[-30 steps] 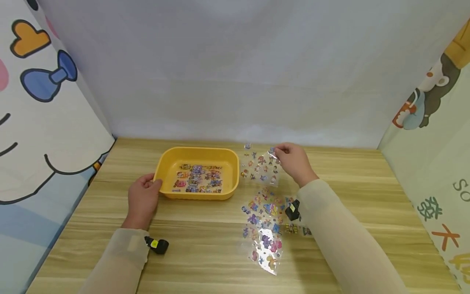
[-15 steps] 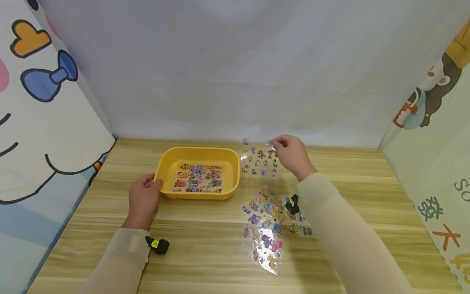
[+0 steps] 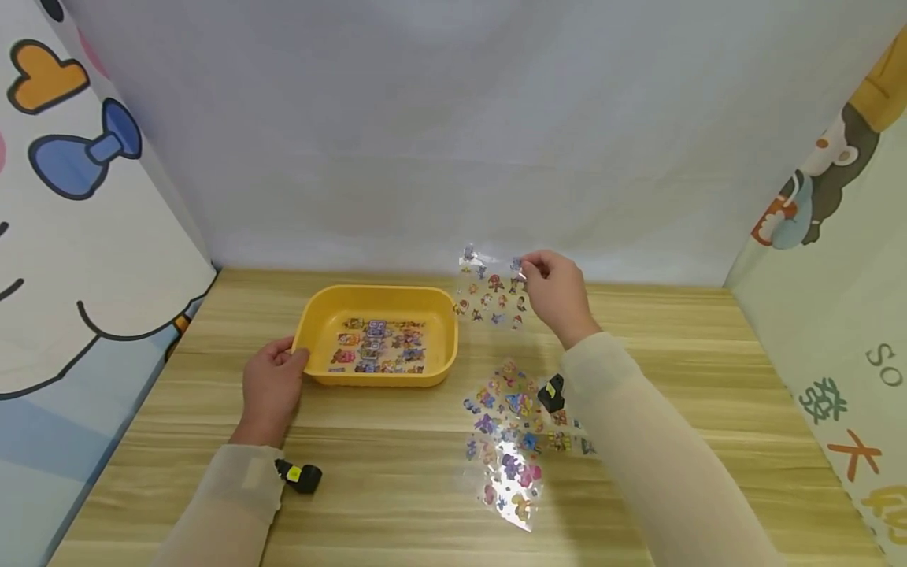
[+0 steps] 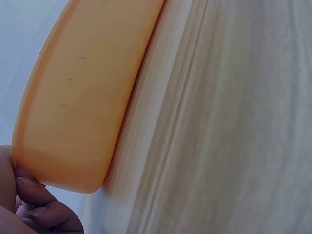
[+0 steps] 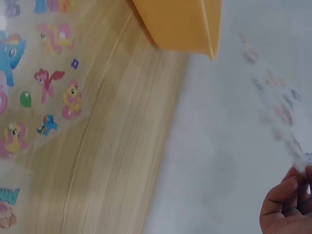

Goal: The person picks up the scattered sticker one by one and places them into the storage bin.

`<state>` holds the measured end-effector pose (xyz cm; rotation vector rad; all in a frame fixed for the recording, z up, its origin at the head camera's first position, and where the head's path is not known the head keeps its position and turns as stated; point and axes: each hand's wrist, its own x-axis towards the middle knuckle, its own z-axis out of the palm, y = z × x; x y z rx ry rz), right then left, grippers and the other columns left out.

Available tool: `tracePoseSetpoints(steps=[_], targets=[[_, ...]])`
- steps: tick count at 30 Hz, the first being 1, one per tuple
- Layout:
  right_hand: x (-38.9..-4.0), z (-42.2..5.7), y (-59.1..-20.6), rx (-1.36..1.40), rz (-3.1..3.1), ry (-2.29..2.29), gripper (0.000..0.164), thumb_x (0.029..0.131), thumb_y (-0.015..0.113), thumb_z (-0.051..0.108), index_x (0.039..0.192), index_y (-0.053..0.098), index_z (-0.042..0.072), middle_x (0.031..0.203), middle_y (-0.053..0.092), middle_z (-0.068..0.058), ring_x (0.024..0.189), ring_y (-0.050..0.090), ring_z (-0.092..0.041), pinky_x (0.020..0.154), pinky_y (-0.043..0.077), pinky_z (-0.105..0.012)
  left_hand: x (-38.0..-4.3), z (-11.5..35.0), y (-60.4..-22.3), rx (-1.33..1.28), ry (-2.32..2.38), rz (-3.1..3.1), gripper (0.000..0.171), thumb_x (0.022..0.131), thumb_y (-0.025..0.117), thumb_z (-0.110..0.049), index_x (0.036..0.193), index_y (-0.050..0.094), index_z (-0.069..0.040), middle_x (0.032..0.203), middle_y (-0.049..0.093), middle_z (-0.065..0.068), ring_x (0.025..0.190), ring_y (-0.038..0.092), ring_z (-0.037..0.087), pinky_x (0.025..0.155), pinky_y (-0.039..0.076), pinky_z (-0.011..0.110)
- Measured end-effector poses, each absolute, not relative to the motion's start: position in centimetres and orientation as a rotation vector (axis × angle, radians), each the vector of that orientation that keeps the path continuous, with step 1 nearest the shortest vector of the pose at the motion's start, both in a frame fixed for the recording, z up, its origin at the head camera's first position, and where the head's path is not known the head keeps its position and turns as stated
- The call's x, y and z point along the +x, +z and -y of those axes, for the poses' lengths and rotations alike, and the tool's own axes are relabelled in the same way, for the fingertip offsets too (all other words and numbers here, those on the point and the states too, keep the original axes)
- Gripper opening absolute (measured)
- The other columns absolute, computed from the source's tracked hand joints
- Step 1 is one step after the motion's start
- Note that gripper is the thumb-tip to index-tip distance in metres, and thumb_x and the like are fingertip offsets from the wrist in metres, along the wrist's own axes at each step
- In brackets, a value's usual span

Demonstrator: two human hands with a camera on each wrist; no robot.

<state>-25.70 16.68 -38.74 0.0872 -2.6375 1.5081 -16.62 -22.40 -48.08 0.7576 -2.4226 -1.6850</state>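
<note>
1. Pinching the sheet (image 3: 490, 295) at its right edge, near the top corner, the right hand (image 3: 560, 295) has thumb and fingertips closed on the film. The sheet hangs just right of centre in the head view; the right wrist view shows it apart from the tray (image 3: 383, 379).
2. At left of centre, the left hand (image 3: 272, 387) grips the tray's near left corner, fingers curled against the outer wall.
3. Printed film (image 3: 383, 346) lies inside the tray; the loose sheets (image 3: 513, 421) overlap on the table (image 3: 383, 472), lower right of centre.
4. The sheet looks thin and floppy, so a slow, smooth carry should suit it; a quick swing could fold it or snag the rim.
5. A firm but light left grip should steady the tray without tipping it.
6. Laying the free edge down first would probably limit curling.
</note>
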Motion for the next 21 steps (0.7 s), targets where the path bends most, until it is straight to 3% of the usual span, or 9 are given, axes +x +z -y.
tracePoseSetpoints(steps=[9, 21], targets=[[-25.5, -15.2, -39.1, 0.049, 2.533, 1.666, 0.023, 0.108, 0.054, 0.015, 0.121, 0.069, 0.003, 0.108, 0.067, -0.011, 0.095, 0.065, -0.023, 0.081, 0.055, -0.034, -16.5, 22.4, -48.2, 0.742, -1.687, 2.421, 0.048, 0.101, 0.060, -0.029, 0.143, 0.058, -0.006, 0.093, 0.059, 0.006, 0.074, 0.052, 0.015, 0.059, 0.045, 0.024], [-26.2, -10.9, -39.1, 0.170, 2.600, 1.646, 0.021, 0.108, 0.055, 0.016, 0.117, 0.070, 0.004, 0.102, 0.066, -0.008, 0.091, 0.065, -0.021, 0.078, 0.056, -0.035, -16.5, 22.3, -48.0, 0.774, -1.696, 2.409, 0.048, 0.101, 0.060, -0.030, 0.144, 0.058, -0.007, 0.097, 0.059, 0.007, 0.077, 0.053, 0.016, 0.061, 0.046, 0.023]])
